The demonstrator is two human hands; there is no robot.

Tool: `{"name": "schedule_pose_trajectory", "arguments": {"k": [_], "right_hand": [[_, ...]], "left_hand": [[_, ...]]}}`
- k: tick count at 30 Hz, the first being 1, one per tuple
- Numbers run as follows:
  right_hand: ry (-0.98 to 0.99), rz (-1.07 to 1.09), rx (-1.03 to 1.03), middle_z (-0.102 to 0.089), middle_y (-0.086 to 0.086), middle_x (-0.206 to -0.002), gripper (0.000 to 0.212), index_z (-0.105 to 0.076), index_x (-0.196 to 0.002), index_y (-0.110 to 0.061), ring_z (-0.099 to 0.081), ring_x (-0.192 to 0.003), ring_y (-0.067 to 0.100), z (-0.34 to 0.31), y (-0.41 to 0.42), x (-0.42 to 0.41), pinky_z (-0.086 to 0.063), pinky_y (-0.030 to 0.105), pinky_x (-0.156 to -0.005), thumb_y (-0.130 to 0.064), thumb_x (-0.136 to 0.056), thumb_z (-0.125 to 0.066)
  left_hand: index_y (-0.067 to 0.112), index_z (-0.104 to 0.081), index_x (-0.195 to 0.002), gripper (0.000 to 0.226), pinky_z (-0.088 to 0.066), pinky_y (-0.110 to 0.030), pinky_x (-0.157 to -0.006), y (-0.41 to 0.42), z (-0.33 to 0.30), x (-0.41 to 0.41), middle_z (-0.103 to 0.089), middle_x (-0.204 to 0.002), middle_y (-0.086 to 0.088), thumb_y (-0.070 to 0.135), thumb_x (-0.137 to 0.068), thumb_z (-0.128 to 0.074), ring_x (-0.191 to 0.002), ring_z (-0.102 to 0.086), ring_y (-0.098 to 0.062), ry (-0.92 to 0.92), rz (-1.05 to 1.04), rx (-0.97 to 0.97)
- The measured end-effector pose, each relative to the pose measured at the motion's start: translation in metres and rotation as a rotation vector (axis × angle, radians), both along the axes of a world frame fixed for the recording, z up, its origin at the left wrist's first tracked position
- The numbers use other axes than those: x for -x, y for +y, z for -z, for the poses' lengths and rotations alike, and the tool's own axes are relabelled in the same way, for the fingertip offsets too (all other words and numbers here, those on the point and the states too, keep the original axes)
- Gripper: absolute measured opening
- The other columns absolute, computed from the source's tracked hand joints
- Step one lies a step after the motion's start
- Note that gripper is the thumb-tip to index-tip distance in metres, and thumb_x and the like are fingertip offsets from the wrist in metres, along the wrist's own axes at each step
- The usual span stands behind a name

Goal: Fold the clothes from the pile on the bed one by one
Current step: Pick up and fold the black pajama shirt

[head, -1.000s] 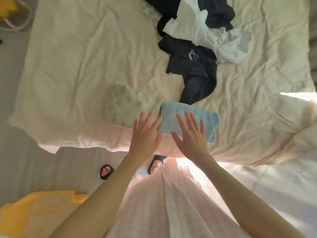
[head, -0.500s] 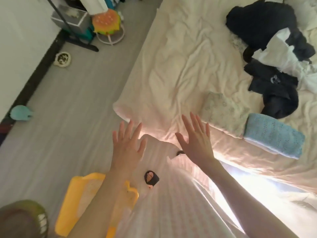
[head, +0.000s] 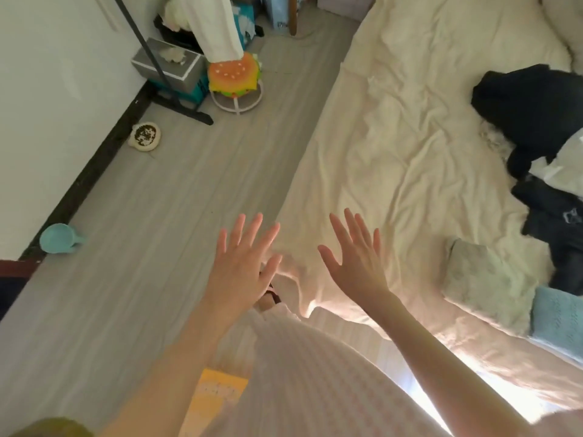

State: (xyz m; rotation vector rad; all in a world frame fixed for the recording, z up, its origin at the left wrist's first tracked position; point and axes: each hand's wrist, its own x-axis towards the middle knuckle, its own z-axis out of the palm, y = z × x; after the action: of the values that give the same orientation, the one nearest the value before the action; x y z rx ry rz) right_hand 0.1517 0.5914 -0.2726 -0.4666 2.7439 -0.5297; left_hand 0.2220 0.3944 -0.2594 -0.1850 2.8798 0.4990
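Clothes pile [head: 542,146] now sits far right, as the view has swung away from the folded blue knit [head: 560,313]. Left hand [head: 239,266] and right hand [head: 356,260] hover spread, holding nothing, so another garment seems due.

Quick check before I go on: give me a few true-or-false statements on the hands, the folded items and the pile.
1. Both hands, left hand and right hand, are open and hold nothing. True.
2. The blue knit is in the right hand. False: it lies folded on the bed.
3. The folded pale patterned garment lies beside the blue knit. True.
4. The pile of dark clothes lies on the floor. False: it is on the bed.
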Motion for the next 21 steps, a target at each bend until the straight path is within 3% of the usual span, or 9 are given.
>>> {"name": "schedule_pose_trajectory", "arguments": {"k": [10,16,21], "right_hand": [[0.102,0.139,0.057,-0.019,0.005,-0.158,0.058,-0.023,-0.15,-0.024,-0.009,-0.147,0.022,-0.043,-0.14,0.146,-0.001,0.048,-0.118,-0.04,-0.098,-0.042],[0.103,0.323,0.055,-0.016,0.004,-0.158,0.058,-0.021,-0.15,-0.024,-0.008,-0.147,0.022,-0.04,-0.195,0.219,0.002,0.046,-0.118,-0.039,-0.098,-0.041],[0.084,0.554,0.059,-0.014,0.003,-0.159,0.058,-0.019,-0.151,-0.025,-0.005,-0.147,0.02,-0.028,-0.231,0.274,0.002,0.045,-0.118,-0.04,-0.099,-0.039]], "left_hand": [[0.033,-0.018,-0.149,0.057,-0.004,-0.046,-0.116,-0.145,-0.038,0.162,-0.012,-0.158,-0.002,0.05,-0.095,-0.028,-0.146,-0.002,-0.026,0.016,0.069,-0.009],[0.037,-0.01,-0.149,0.057,0.0,-0.043,-0.118,-0.207,-0.028,0.257,-0.004,-0.159,0.001,0.052,-0.095,-0.022,-0.146,0.005,-0.021,-0.045,0.239,-0.001],[0.03,-0.023,-0.148,0.055,-0.008,-0.047,-0.118,-0.256,-0.03,0.362,-0.015,-0.158,-0.004,0.044,-0.097,-0.034,-0.146,-0.003,-0.025,-0.001,0.467,-0.007]]}}
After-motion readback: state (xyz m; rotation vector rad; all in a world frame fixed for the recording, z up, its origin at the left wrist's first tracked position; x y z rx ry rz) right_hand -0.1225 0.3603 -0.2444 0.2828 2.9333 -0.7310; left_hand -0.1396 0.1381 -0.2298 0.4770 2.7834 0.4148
